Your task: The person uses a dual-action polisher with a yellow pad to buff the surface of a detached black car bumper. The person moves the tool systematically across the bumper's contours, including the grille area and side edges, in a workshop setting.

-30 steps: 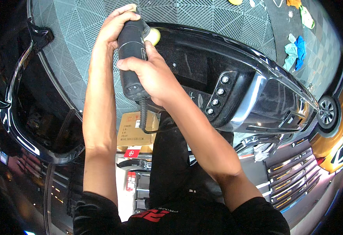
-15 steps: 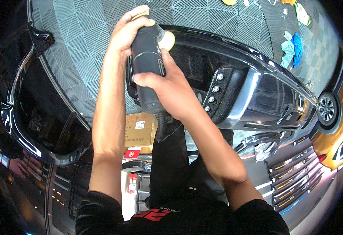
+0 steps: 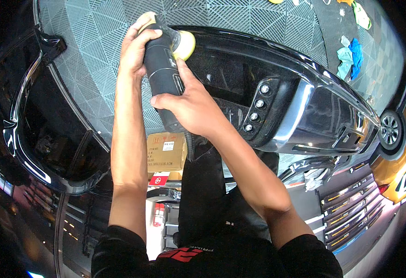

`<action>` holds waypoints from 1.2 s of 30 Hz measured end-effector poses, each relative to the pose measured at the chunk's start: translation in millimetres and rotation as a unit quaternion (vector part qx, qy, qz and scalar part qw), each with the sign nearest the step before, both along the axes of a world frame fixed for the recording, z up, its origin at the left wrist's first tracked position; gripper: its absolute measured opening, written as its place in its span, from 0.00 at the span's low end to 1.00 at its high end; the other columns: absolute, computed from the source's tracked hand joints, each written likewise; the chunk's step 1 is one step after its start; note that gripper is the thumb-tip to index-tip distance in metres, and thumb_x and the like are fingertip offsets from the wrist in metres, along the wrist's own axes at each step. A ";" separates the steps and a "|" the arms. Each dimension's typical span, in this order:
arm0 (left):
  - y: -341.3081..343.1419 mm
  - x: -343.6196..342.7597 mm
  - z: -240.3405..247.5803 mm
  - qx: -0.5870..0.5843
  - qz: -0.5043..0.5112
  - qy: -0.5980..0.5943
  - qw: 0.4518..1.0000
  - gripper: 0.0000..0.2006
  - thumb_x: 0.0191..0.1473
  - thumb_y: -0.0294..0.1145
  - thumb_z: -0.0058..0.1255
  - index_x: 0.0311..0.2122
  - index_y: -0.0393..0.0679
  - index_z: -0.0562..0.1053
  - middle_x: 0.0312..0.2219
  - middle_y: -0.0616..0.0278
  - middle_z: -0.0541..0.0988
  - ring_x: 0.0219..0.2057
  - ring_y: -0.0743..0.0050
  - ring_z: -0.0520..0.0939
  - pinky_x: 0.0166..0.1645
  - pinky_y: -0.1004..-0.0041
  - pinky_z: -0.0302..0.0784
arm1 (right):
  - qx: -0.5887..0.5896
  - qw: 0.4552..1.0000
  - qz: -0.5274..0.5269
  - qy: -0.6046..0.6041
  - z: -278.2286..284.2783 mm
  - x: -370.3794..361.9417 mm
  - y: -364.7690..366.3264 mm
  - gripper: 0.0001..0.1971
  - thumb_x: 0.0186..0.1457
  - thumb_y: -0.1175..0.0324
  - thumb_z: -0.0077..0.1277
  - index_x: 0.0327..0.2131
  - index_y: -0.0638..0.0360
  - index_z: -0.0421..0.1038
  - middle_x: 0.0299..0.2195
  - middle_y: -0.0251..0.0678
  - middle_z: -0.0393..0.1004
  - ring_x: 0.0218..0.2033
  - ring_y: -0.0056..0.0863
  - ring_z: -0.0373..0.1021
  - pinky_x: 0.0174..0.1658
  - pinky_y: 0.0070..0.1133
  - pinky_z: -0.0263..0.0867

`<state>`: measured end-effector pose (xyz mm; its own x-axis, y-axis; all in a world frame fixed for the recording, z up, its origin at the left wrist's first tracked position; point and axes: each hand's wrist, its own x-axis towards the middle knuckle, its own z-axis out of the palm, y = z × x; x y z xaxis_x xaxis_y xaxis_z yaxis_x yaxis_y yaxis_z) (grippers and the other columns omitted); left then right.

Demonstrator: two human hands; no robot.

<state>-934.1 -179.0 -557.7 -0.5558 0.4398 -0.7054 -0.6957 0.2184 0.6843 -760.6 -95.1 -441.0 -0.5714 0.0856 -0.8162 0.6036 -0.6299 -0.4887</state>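
Note:
Both my hands are wrapped round a black power polisher point(image 3: 161, 69) with a yellow foam pad point(image 3: 185, 45) on its head. At the head end, my left hand point(image 3: 136, 48) grips the tool. My right hand point(image 3: 184, 104) holds the body lower down, thumb and fingers around it. The pad lies against or just over a glossy black car bumper point(image 3: 226, 60), whose surface carries white dust specks; contact cannot be made out. A row of several small round lights point(image 3: 260, 103) sits in the bumper. A dark cord trails from the tool's lower end.
A cardboard box point(image 3: 168, 155) stands below the tool, near my legs. Another glossy black car part point(image 3: 31, 171) curves along the left. Blue and teal cloths point(image 3: 346, 60) lie on the grey tile floor at the upper right. An orange car point(image 3: 390, 162) is at the far right.
The polisher and both hands have shifted left along the bumper. The yellow pad shows more fully now. Both hands keep their hold.

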 end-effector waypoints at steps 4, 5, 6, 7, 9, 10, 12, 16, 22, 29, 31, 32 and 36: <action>-10.0 -5.4 -1.3 -0.004 0.019 0.007 1.000 0.31 0.51 0.20 0.65 0.62 0.38 0.74 0.52 0.52 0.80 0.47 0.62 0.86 0.50 0.64 0.88 | -0.006 1.000 0.019 0.009 -7.0 -2.1 -3.6 0.58 0.49 0.58 0.65 0.76 0.70 0.41 0.52 0.56 0.79 0.51 0.44 0.79 0.54 0.30 0.73; -9.2 -4.2 -0.9 -0.002 0.019 0.012 1.000 0.31 0.51 0.20 0.66 0.62 0.38 0.74 0.52 0.52 0.80 0.47 0.62 0.86 0.50 0.64 0.88 | -0.001 1.000 0.028 0.005 -7.5 -1.3 -3.8 0.58 0.49 0.58 0.65 0.76 0.70 0.42 0.52 0.57 0.79 0.51 0.44 0.79 0.54 0.30 0.73; -8.1 -2.6 -0.7 0.000 0.020 0.016 1.000 0.31 0.51 0.20 0.66 0.62 0.38 0.74 0.52 0.52 0.80 0.47 0.62 0.86 0.50 0.64 0.88 | 0.010 1.000 0.025 0.002 -6.4 -0.2 -3.5 0.58 0.49 0.58 0.65 0.76 0.70 0.42 0.52 0.57 0.79 0.51 0.44 0.79 0.55 0.30 0.73; -5.5 0.0 1.0 0.000 0.017 0.015 1.000 0.31 0.50 0.20 0.66 0.62 0.39 0.75 0.52 0.53 0.80 0.46 0.62 0.86 0.49 0.64 0.88 | 0.021 1.000 0.023 -0.001 -3.9 1.6 -2.3 0.59 0.48 0.58 0.66 0.77 0.69 0.42 0.53 0.57 0.79 0.51 0.44 0.79 0.55 0.30 0.73; 0.6 7.5 3.9 0.000 0.011 0.013 1.000 0.31 0.50 0.20 0.67 0.61 0.40 0.75 0.53 0.53 0.80 0.46 0.62 0.86 0.49 0.64 0.88 | 0.037 0.999 0.018 -0.016 0.4 6.6 -0.2 0.56 0.49 0.61 0.67 0.76 0.68 0.45 0.52 0.53 0.79 0.50 0.39 0.79 0.53 0.28 0.73; 3.3 10.9 4.7 0.002 0.011 0.011 1.000 0.30 0.49 0.20 0.67 0.61 0.40 0.76 0.53 0.53 0.80 0.46 0.63 0.86 0.49 0.64 0.89 | 0.041 0.999 0.015 -0.026 3.4 9.0 1.0 0.54 0.49 0.63 0.68 0.75 0.68 0.49 0.50 0.49 0.79 0.48 0.34 0.78 0.51 0.26 0.73; 9.4 18.6 6.0 0.006 0.011 0.007 1.000 0.30 0.48 0.20 0.68 0.60 0.41 0.77 0.53 0.54 0.80 0.46 0.63 0.86 0.48 0.65 0.89 | 0.039 0.998 0.007 -0.041 11.7 14.9 4.3 0.54 0.50 0.64 0.68 0.75 0.67 0.49 0.50 0.48 0.79 0.48 0.32 0.78 0.51 0.25 0.73; 23.5 39.8 18.8 0.037 0.008 0.000 0.999 0.31 0.46 0.20 0.69 0.59 0.42 0.77 0.51 0.54 0.80 0.46 0.64 0.86 0.47 0.65 0.89 | 0.034 0.998 -0.010 -0.059 32.8 30.9 11.8 0.58 0.51 0.62 0.68 0.77 0.69 0.41 0.51 0.52 0.80 0.49 0.36 0.80 0.55 0.27 0.74; 31.4 54.7 33.4 0.023 0.005 0.006 1.000 0.32 0.45 0.22 0.71 0.59 0.43 0.77 0.49 0.53 0.81 0.43 0.63 0.86 0.46 0.64 0.89 | 0.047 0.996 -0.020 -0.073 48.1 42.6 14.4 0.56 0.51 0.68 0.70 0.77 0.69 0.45 0.57 0.49 0.75 0.54 0.31 0.75 0.58 0.25 0.70; 8.9 25.2 6.0 -0.009 -0.013 0.027 1.000 0.32 0.51 0.22 0.66 0.63 0.42 0.74 0.51 0.52 0.81 0.46 0.60 0.86 0.49 0.63 0.87 | 0.049 0.998 0.000 -0.039 19.6 27.5 5.7 0.55 0.50 0.65 0.69 0.76 0.69 0.49 0.53 0.50 0.77 0.50 0.33 0.77 0.55 0.26 0.71; 0.4 9.8 -3.6 0.001 -0.024 0.043 0.999 0.32 0.54 0.22 0.64 0.65 0.36 0.70 0.55 0.50 0.81 0.51 0.60 0.85 0.55 0.63 0.85 | 0.068 0.998 -0.004 0.004 11.3 20.4 4.5 0.50 0.50 0.62 0.67 0.73 0.67 0.55 0.47 0.47 0.80 0.45 0.31 0.78 0.50 0.27 0.73; -3.2 4.1 -4.5 -0.002 -0.035 0.044 0.998 0.33 0.54 0.23 0.64 0.67 0.37 0.69 0.55 0.50 0.80 0.51 0.60 0.84 0.56 0.64 0.85 | 0.048 0.999 0.000 0.007 8.6 19.0 4.7 0.52 0.49 0.61 0.66 0.74 0.69 0.52 0.49 0.51 0.79 0.47 0.36 0.78 0.52 0.28 0.73; 10.2 14.0 12.2 0.009 -0.015 0.031 0.999 0.34 0.53 0.22 0.62 0.67 0.36 0.70 0.56 0.48 0.79 0.49 0.58 0.84 0.55 0.62 0.84 | 0.021 1.000 0.002 0.010 9.1 20.5 10.2 0.55 0.49 0.60 0.65 0.75 0.71 0.46 0.50 0.57 0.80 0.50 0.44 0.80 0.54 0.30 0.73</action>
